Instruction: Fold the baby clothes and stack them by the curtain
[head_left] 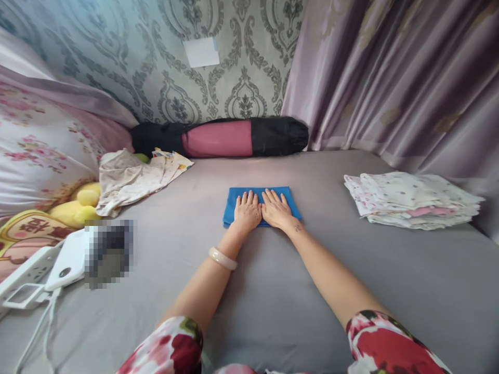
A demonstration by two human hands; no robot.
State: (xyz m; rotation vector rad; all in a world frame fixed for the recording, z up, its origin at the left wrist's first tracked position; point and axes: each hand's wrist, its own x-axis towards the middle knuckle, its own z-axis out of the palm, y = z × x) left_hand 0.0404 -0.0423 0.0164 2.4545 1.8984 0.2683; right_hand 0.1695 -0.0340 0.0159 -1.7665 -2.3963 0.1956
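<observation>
A folded blue cloth (278, 191) lies flat on the grey bed sheet (312, 301), straight ahead of me. My left hand (248, 210) rests palm down on its left half, fingers stretched forward. Beside it, my right hand (276, 209) presses flat on the right half with its fingers spread a little. The two hands touch or nearly touch at the thumbs. Parts of the cloth under both palms are hidden. Neither hand grips anything.
To the right sits a stack of folded printed cloths (413, 200). A crumpled light cloth (136, 179) lies at the left, near yellow plush things (83, 202). A white power strip (33, 267) and white device (70, 259) with cables are nearer. A black-and-pink roll (218, 137) lies along the wall.
</observation>
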